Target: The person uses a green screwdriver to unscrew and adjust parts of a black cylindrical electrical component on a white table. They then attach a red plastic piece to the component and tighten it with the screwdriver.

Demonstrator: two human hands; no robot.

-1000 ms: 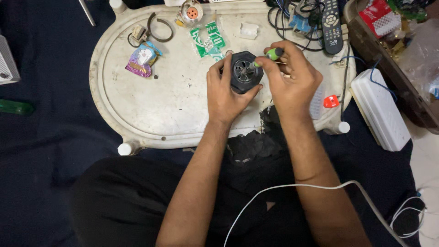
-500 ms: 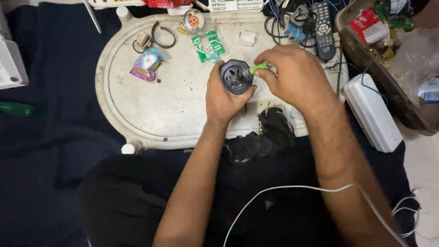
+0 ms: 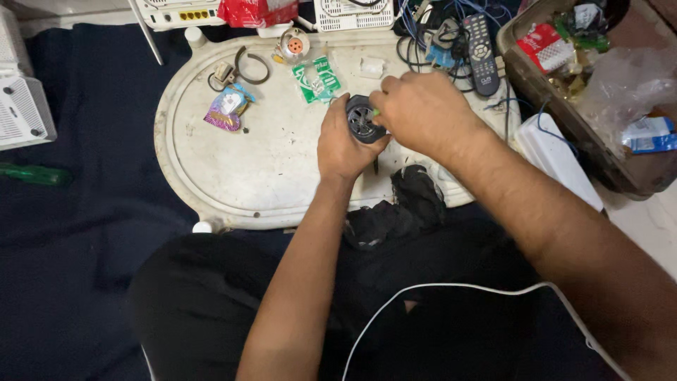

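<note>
Set on dark blue floor covering, an oval white tray serves as a workbench. At its far edge, a round black part is gripped in the curled left hand, seemingly to steady it. A small green-tipped tool is pinched in the closed right hand and pressed to the part's rim. A green packet, a purple sachet and a remote control are left nearby, apparently within easy reach.
</note>
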